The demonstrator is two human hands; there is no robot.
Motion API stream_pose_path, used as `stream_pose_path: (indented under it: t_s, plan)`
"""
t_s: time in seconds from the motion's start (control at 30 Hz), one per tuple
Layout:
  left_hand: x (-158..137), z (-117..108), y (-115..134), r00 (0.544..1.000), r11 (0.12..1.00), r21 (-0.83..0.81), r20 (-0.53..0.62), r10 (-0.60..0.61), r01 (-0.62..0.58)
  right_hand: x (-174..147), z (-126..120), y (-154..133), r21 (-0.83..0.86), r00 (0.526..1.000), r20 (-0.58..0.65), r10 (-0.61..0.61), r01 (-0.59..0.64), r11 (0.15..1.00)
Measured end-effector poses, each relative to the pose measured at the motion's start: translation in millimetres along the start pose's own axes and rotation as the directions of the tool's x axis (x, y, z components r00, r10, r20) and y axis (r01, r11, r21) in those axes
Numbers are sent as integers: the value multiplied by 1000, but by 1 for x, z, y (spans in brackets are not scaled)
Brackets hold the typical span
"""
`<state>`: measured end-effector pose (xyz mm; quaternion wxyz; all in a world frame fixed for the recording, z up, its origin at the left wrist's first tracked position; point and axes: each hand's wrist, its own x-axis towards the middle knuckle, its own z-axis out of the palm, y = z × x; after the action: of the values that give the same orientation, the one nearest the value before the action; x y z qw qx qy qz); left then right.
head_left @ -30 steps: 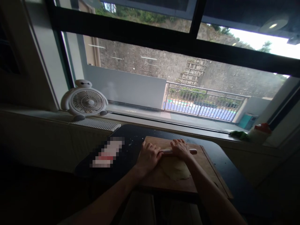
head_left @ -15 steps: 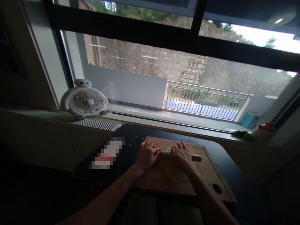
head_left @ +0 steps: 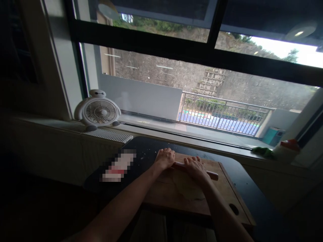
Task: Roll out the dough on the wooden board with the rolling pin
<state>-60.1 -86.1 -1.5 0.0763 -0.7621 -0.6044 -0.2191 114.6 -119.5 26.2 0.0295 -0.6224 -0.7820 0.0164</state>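
Reddish-brown and cylindrical, a wooden rolling pin is lying in the lower centre of the frame, its long axis sloping gently from upper left to lower right. Your left hand is resting at its left end, fingers curling close together; the underside is hidden, so whether they are pinching the wood, you cannot tell from here. Your right hand is lying palm-down across the middle, its fingers spreading slightly, leaving the pin's right end sticking out. Just below the pin in the frame, a thin, pale-yellow sheet of dough is lying on a rectangular brown wooden board, your right hand being the nearer. That board is resting on a black surface.

Left of centre, a pale-and-red pixelated patch is blotting out any label. At left, a white, round-bodied, figure-shaped fan is showing no readable writing.
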Motion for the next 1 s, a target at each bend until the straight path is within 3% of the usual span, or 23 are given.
stream_pose_path:
  t_s: [0.17,0.33,0.4,0.5,0.7,0.83,1.0]
  plan:
    - [3,8,-3,995,1000,-24,99,15,-13,-11,16,-2,33,995,-98,18,-15,999]
    - [-36,-10,-14,952,964,-39,151,266,-263,-66,27,-16,22,974,-221,-49,55,998]
    - [-47,-20,-15,933,953,-50,197,301,-297,-82,22,-13,36,966,-225,-126,138,990]
    - [-46,-27,-5,942,974,-26,251,223,-224,-85,11,8,95,960,-202,-195,217,971]
    - [6,-7,33,934,998,-23,350,67,-63,-62,14,46,35,982,-161,-101,108,993]
    - [33,6,47,926,998,-38,374,57,-46,-73,23,35,55,988,-136,-70,78,995]
    - [17,-2,40,925,994,-51,365,107,-95,-101,23,6,112,983,-180,-40,61,992]
